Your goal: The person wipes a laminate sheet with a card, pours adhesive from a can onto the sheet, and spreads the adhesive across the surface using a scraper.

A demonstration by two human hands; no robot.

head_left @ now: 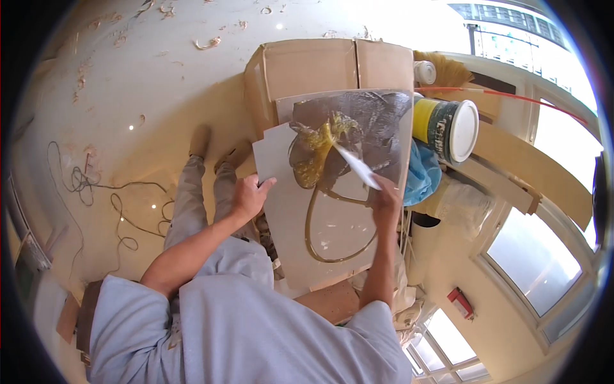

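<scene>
A thin pale board [288, 217] lies before me, its far part coated with a dark, wet-looking layer [384, 118]. On it sits a pool of amber, glue-like liquid [313, 163], and a thick trail of the liquid curves over the near half. My left hand [251, 195] is closed on the board's left edge, thumb on top. My right hand [385, 200] grips a spreader with a white blade [357, 166]. The blade's tip reaches the liquid; its handle is hidden in my fist.
A cardboard box [307, 67] stands beyond and partly under the board. To the right lies a tub with a white lid [464, 131], beside a blue plastic bag [422, 173]. A cable [118, 187] and curled shavings [208, 43] lie on the floor at left.
</scene>
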